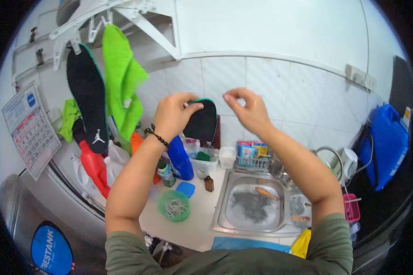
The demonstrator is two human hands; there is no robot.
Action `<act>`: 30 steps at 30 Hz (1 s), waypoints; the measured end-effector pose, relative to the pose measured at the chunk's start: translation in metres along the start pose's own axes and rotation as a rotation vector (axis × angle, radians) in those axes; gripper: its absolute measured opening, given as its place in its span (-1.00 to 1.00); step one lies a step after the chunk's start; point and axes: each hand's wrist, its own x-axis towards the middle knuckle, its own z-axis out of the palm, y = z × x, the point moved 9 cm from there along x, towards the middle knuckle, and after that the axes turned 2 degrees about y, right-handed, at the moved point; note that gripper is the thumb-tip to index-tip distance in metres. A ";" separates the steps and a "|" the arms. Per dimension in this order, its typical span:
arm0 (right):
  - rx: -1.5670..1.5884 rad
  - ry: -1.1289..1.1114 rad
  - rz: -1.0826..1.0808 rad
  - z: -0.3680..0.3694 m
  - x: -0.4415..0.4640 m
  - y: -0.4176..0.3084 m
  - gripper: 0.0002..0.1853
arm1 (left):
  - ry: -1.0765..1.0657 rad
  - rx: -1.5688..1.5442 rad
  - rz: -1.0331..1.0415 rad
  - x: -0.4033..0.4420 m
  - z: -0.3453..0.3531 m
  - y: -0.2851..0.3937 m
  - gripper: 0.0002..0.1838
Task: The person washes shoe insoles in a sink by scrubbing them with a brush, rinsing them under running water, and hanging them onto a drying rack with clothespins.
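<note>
My left hand (176, 112), with a dark beaded bracelet at the wrist, is closed on the upper edge of a black insole (203, 123) with a teal rim. The insole hangs down in front of the tiled wall; my hand covers part of it. To its right, my right hand (250, 110) is raised, apart from the insole. Its thumb and fingers come together in a pinch, and I cannot make out anything between them. A matching black insole (86, 94) with a white figure logo hangs from a clip at the left, beside a bright green cloth (119, 73).
Below is a metal sink (220, 215) holding grey, sudsy water and an orange-handled brush (265, 193). A green bowl (161, 208), blue bottle (181, 160) and small brown bottle (209, 184) stand on the counter. Overhead is a white clip hanger (158, 34); a blue bag (384, 146) hangs right.
</note>
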 end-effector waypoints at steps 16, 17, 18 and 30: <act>-0.171 -0.121 -0.259 0.173 0.243 -0.233 -0.28 | 0.061 0.454 -0.014 0.046 -0.139 -0.017 -0.69; -0.167 -0.141 -0.284 0.181 0.245 -0.236 -0.28 | 0.044 0.465 -0.082 0.046 -0.146 -0.028 -0.67; -0.166 -0.162 -0.315 0.188 0.248 -0.240 -0.29 | 0.043 0.363 -0.118 0.047 -0.153 -0.040 -0.62; 0.682 -0.573 0.219 0.218 0.243 -0.208 -0.63 | 0.027 0.131 -0.272 0.061 -0.253 -0.138 -0.71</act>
